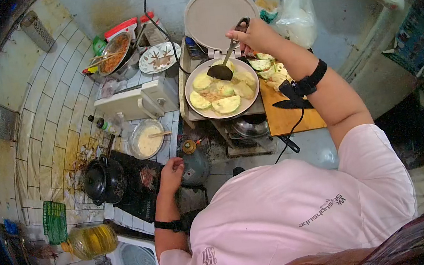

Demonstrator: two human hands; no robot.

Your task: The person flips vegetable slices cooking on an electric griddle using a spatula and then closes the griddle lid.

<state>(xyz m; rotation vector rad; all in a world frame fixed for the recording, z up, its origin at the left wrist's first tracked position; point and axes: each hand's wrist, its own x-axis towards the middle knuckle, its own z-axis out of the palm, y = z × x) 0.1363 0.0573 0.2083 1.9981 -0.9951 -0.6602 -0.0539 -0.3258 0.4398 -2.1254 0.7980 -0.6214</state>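
Note:
My right hand (249, 37) is closed round the handle of a dark ladle (220, 72), whose bowl is over the round pan (255, 91). Pale, coated slices (226, 104) lie in that pan, and its lid (219, 17) stands open behind it. My left hand (173, 173) hangs low near the counter edge, its fingers curled together; whether anything is in them is too small to make out. Just beyond it is a glass bowl of batter (148, 140) with a utensil resting in it.
A cutting board (292, 117) with a knife (291, 104) and more slices lies to the right. At left are a black pot (103, 178), an oil jug (93, 241), and a bowl of reddish food (116, 53). A gas cylinder (194, 166) stands below the counter.

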